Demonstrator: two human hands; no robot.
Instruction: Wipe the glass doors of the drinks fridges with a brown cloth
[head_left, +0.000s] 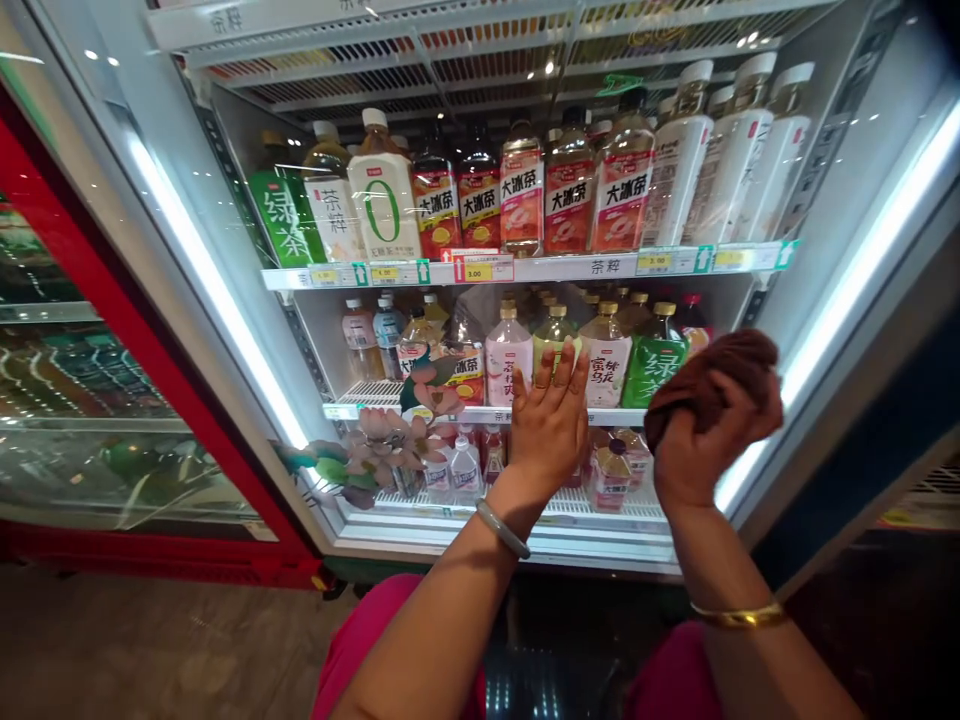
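Note:
My left hand (549, 420) lies flat with its fingers spread against the glass door of a lit drinks fridge, in front of the middle shelf. Behind its fingers are a pink-labelled bottle (509, 355) and a white-labelled bottle (605, 358). To the right, my right hand (705, 440) grips a bunched brown cloth (712, 375) close to the glass. The cloth partly covers a green-labelled tea bottle (660, 355). A flower decoration (386, 440) shows on the glass at lower left.
Rows of bottled tea (574, 195) fill the upper shelf, above price tags (480, 270). Smaller bottles (611, 470) stand on the bottom shelf. Another fridge with a red frame (225, 510) is at left. Brown floor (150, 640) shows below it.

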